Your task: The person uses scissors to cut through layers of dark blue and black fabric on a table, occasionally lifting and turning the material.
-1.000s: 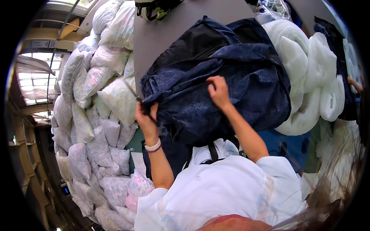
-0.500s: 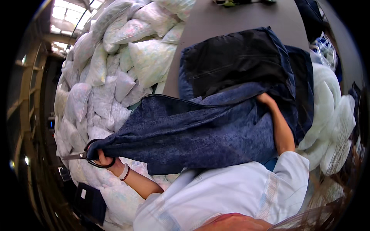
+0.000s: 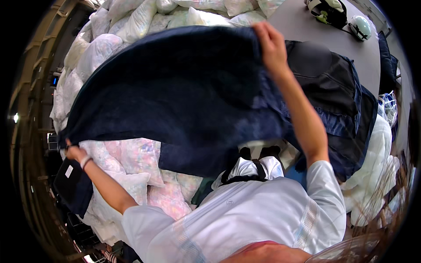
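A large dark blue fabric cover is stretched out between my two hands, its dark side facing up and its far edge bowed in an arc. My left hand grips one corner at the far left, low over the pillows. Scissors cannot be made out at that hand now; the cloth may hide them. At the far right corner, my right hand is closed on the edge, raised and well away from my body. More covers, black and dark blue, lie stacked on the grey table just right of my right forearm.
Many pale, speckled pillows are heaped at the left and beyond the cloth. The grey table carries a black bag-like item and a pale green rounded object. White stuffed pieces stand at the right. A dark folded cloth lies lower left.
My right hand has moved up and away, pulling the cover wide open. My left hand has shifted outward with its corner. The scissors seen there before no longer show.
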Demonstrator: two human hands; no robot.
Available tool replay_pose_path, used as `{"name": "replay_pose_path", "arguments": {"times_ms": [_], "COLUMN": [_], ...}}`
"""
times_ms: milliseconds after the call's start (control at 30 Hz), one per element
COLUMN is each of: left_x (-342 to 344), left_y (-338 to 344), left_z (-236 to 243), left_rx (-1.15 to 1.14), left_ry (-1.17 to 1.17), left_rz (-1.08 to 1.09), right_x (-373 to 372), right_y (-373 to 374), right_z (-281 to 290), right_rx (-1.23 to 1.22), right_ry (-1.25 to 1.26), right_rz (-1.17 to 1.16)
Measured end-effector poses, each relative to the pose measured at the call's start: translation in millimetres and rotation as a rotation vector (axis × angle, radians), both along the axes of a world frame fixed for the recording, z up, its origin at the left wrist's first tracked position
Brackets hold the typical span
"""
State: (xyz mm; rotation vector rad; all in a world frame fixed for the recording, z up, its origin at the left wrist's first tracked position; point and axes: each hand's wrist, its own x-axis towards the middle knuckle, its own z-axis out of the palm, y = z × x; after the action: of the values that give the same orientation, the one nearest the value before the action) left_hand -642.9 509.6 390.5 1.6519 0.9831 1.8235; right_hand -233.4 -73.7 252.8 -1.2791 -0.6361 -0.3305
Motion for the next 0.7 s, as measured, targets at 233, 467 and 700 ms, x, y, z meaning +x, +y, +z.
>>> {"name": "replay_pose_path", "arguments": {"times_ms": [233,467,700], "left_x": [-199.6,-272.6,-149.6], "left_y": [44.9,-117.7,-316.8], "left_z": [-115.1,-357.7,-547.4], "left_rx": [0.031,-0.846,-1.739], "left_ry": [-0.037,0.074,0.670], "left_rz": [0.433,0.515,0.514], "right_x": [-146.8,-180.6,-144.0], "right_y": [88.2,-4.7,-135.6], "right_z": [-135.2,-276.0,-270.7], "right_rx": [-0.573,-1.583,-1.541], "right_ry": [0.193,0.401,0.617], "right_rz": [0.554,0.732,0.272]}}
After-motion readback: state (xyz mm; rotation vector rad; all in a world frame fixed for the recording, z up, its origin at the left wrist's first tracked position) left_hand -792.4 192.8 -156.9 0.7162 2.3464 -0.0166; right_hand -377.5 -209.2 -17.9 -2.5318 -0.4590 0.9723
